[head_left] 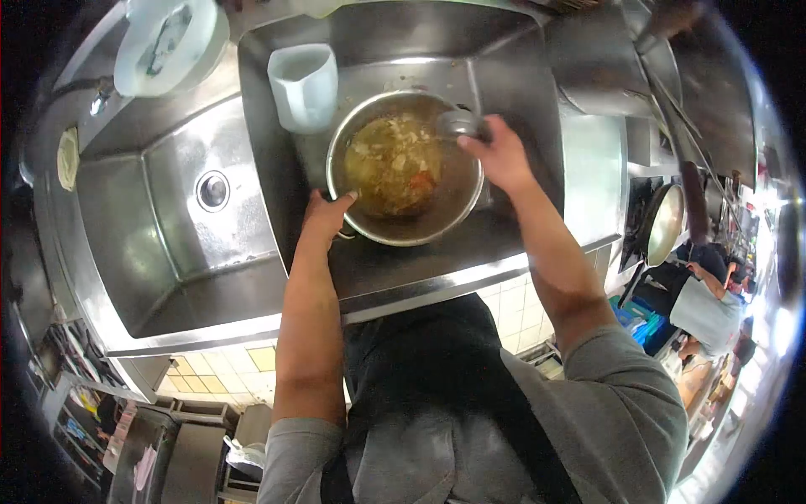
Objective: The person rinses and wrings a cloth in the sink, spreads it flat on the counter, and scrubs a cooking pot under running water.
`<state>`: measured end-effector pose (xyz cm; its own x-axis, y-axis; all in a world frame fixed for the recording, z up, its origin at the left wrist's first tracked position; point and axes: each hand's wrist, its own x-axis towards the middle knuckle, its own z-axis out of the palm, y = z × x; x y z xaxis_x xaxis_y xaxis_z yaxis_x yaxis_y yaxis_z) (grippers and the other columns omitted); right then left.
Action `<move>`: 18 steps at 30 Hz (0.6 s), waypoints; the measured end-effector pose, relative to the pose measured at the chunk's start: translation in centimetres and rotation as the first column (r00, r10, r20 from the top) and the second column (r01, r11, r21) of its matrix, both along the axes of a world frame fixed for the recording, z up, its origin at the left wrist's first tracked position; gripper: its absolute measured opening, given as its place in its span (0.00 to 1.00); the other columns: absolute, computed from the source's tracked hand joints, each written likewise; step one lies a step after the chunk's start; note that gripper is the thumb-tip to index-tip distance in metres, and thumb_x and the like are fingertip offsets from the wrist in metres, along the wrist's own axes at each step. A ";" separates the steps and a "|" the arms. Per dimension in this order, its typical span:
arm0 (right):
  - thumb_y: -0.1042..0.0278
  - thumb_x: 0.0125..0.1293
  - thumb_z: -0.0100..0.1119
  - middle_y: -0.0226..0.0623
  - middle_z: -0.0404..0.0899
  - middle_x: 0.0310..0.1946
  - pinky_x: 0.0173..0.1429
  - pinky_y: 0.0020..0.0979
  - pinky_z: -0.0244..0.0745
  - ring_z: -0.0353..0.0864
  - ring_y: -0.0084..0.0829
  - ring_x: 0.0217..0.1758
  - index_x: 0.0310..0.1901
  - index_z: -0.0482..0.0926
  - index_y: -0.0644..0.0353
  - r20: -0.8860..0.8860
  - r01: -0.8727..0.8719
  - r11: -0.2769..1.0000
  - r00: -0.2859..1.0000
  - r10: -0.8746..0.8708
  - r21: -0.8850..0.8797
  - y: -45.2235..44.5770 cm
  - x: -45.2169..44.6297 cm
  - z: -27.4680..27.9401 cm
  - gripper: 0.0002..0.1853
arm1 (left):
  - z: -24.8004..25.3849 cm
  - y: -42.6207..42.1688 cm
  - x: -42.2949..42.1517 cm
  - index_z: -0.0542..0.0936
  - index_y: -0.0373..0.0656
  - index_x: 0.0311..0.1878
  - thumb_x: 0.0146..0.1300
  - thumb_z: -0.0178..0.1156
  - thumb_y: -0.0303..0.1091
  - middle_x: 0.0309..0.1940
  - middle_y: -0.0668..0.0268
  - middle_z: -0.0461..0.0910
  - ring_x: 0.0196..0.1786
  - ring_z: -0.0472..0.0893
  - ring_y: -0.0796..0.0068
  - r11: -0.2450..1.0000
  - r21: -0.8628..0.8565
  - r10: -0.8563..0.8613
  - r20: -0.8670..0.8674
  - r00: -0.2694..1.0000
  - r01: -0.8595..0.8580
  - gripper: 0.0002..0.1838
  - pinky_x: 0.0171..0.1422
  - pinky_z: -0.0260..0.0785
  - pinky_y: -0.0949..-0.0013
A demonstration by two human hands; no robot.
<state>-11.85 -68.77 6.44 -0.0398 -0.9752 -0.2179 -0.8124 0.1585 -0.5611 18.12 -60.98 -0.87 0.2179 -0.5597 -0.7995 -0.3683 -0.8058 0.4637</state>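
Observation:
A round metal pot [406, 236] sits in the right-hand sink basin. Cloudy yellowish liquid with pale bits and an orange-red patch [421, 181] lies inside it. My left hand [326, 217] is closed on the pot's left rim, its thumb over the edge. Over the right side of the pot, my right hand [502, 155] is closed around a small, rounded grey object [460, 124]. Motion blur hides exactly what that object is. Behind the pot to the left stands a white plastic jug [304, 91].
On the left is a second sink basin [126, 252] with a drain [212, 191]. A translucent white container [172, 50] stands at the back left. Pans with long handles [666, 225] hang or stand at the right. Another person [705, 315] is farther off to the right.

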 end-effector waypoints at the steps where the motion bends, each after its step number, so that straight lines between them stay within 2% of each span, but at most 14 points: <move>1: 0.60 0.58 0.67 0.46 0.82 0.39 0.49 0.37 0.74 0.82 0.41 0.44 0.49 0.74 0.63 0.120 0.071 0.997 0.990 -0.073 0.021 0.0 -1.9 0.7 0.22 | 0.3 0.2 0.0 0.67 0.30 0.60 0.53 0.70 0.46 0.53 0.44 0.76 0.54 0.78 0.55 0.992 0.087 0.097 -0.076 0.992 -0.091 0.38 0.56 0.70 0.61; 2: 0.58 0.59 0.67 0.49 0.82 0.41 0.51 0.36 0.74 0.82 0.43 0.44 0.50 0.74 0.65 0.236 0.139 0.989 0.960 -0.147 0.050 0.0 -3.1 1.9 0.24 | 1.0 0.4 -0.1 0.67 0.30 0.60 0.53 0.70 0.46 0.53 0.44 0.76 0.54 0.78 0.55 0.994 0.077 0.079 -0.077 0.994 -0.073 0.38 0.56 0.70 0.61; 4: 0.59 0.62 0.64 0.50 0.81 0.43 0.52 0.35 0.73 0.81 0.39 0.48 0.52 0.73 0.67 0.274 0.278 0.940 0.905 -0.326 0.199 0.4 -5.6 2.4 0.24 | 2.6 1.2 0.3 0.67 0.28 0.60 0.52 0.71 0.47 0.48 0.50 0.77 0.48 0.79 0.63 0.992 -0.051 0.109 -0.137 0.985 -0.117 0.40 0.45 0.75 0.64; 5: 0.58 0.63 0.62 0.51 0.80 0.45 0.54 0.37 0.73 0.80 0.40 0.50 0.52 0.73 0.67 0.213 0.286 0.947 0.926 -0.312 0.145 0.7 -6.8 1.1 0.23 | 4.1 1.3 0.3 0.67 0.28 0.60 0.52 0.71 0.47 0.48 0.50 0.77 0.48 0.79 0.63 0.993 -0.061 0.094 -0.130 0.987 -0.103 0.40 0.45 0.75 0.64; 7: 0.58 0.64 0.60 0.51 0.79 0.48 0.55 0.38 0.73 0.80 0.41 0.52 0.52 0.73 0.67 0.162 0.297 0.951 0.938 -0.308 0.090 1.1 -8.1 -1.0 0.22 | 6.8 1.8 0.4 0.67 0.30 0.59 0.53 0.71 0.44 0.39 0.57 0.78 0.35 0.78 0.73 0.964 -0.083 0.236 -0.165 0.958 -0.252 0.37 0.30 0.73 0.69; 8: 0.59 0.65 0.58 0.52 0.78 0.50 0.56 0.41 0.73 0.79 0.44 0.54 0.53 0.72 0.67 -0.050 0.160 0.976 0.987 -0.154 0.145 1.0 -7.9 -1.6 0.21 | 7.4 2.4 0.5 0.67 0.30 0.59 0.53 0.71 0.44 0.39 0.57 0.78 0.35 0.78 0.73 0.966 -0.091 0.228 -0.156 0.961 -0.243 0.37 0.30 0.73 0.69; 9: 0.59 0.65 0.56 0.52 0.77 0.52 0.58 0.43 0.72 0.78 0.47 0.56 0.54 0.71 0.66 -0.247 0.035 0.973 0.969 0.022 0.226 1.0 -7.6 -2.4 0.21 | 7.8 2.9 0.8 0.68 0.30 0.59 0.54 0.71 0.42 0.36 0.60 0.77 0.29 0.74 0.77 0.925 -0.122 0.317 -0.269 0.909 -0.359 0.36 0.26 0.69 0.72; 10: 0.59 0.65 0.56 0.52 0.77 0.52 0.58 0.43 0.72 0.78 0.47 0.56 0.54 0.71 0.66 -0.237 0.042 0.974 0.971 0.013 0.223 0.9 -7.7 -4.5 0.21 | 8.1 3.1 0.8 0.68 0.31 0.59 0.55 0.71 0.40 0.32 0.63 0.76 0.24 0.71 0.81 0.872 -0.136 0.392 -0.383 0.837 -0.470 0.34 0.21 0.66 0.75; 11: 0.59 0.67 0.52 0.53 0.74 0.55 0.60 0.43 0.71 0.75 0.47 0.59 0.55 0.71 0.61 -0.294 -0.095 0.938 0.935 0.199 0.333 0.7 -7.9 -7.5 0.20 | 10.0 2.7 -0.2 0.66 0.34 0.61 0.61 0.66 0.36 0.25 0.71 0.71 0.19 0.65 0.84 0.856 -0.148 0.417 -0.369 0.831 -0.496 0.30 0.21 0.59 0.76; 12: 0.59 0.69 0.48 0.53 0.72 0.58 0.63 0.44 0.70 0.72 0.48 0.62 0.57 0.70 0.56 -0.326 -0.216 0.868 0.865 0.382 0.447 0.3 -7.8 -9.2 0.19 | 10.6 2.7 -0.7 0.66 0.34 0.61 0.61 0.66 0.36 0.25 0.71 0.71 0.19 0.65 0.84 0.860 -0.153 0.409 -0.363 0.837 -0.487 0.30 0.21 0.59 0.76; 15: 0.61 0.68 0.48 0.52 0.65 0.64 0.69 0.42 0.64 0.67 0.46 0.66 0.56 0.73 0.56 -0.253 -0.212 0.799 0.876 0.411 0.562 -1.5 -5.9 -10.0 0.18 | 12.0 2.6 -2.3 0.68 0.36 0.58 0.60 0.66 0.32 0.25 0.71 0.72 0.19 0.64 0.85 0.806 -0.160 0.452 -0.455 0.767 -0.570 0.26 0.20 0.59 0.75; 16: 0.61 0.68 0.48 0.52 0.65 0.64 0.69 0.42 0.64 0.67 0.46 0.66 0.56 0.73 0.56 -0.247 -0.212 0.800 0.880 0.406 0.561 -1.2 -6.6 -13.6 0.18 | 12.7 2.5 -3.2 0.68 0.38 0.58 0.61 0.65 0.31 0.25 0.72 0.71 0.19 0.63 0.86 0.788 -0.168 0.463 -0.472 0.750 -0.592 0.24 0.20 0.57 0.76; 17: 0.65 0.67 0.49 0.52 0.61 0.67 0.67 0.45 0.65 0.69 0.47 0.65 0.57 0.73 0.59 -0.312 -0.244 0.916 0.886 0.344 0.317 -0.2 -7.3 -20.1 0.19 | 13.1 2.4 -3.9 0.68 0.40 0.58 0.62 0.63 0.29 0.24 0.73 0.70 0.19 0.63 0.86 0.769 -0.176 0.474 -0.489 0.732 -0.615 0.22 0.20 0.55 0.76; 18: 0.68 0.65 0.51 0.52 0.56 0.71 0.66 0.47 0.67 0.72 0.47 0.64 0.58 0.74 0.61 -0.357 -0.266 0.963 0.895 0.266 0.050 0.3 -7.7 -23.7 0.20 | 13.5 2.3 -4.3 0.68 0.40 0.58 0.62 0.63 0.29 0.24 0.73 0.70 0.19 0.63 0.86 0.770 -0.179 0.473 -0.483 0.737 -0.612 0.22 0.20 0.55 0.76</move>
<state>-19.54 -68.48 -17.24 0.1460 -0.9604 -0.2374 -0.9700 -0.0918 -0.2252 13.80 -58.68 12.60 0.2731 -0.6703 -0.6900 0.3551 -0.5963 0.7199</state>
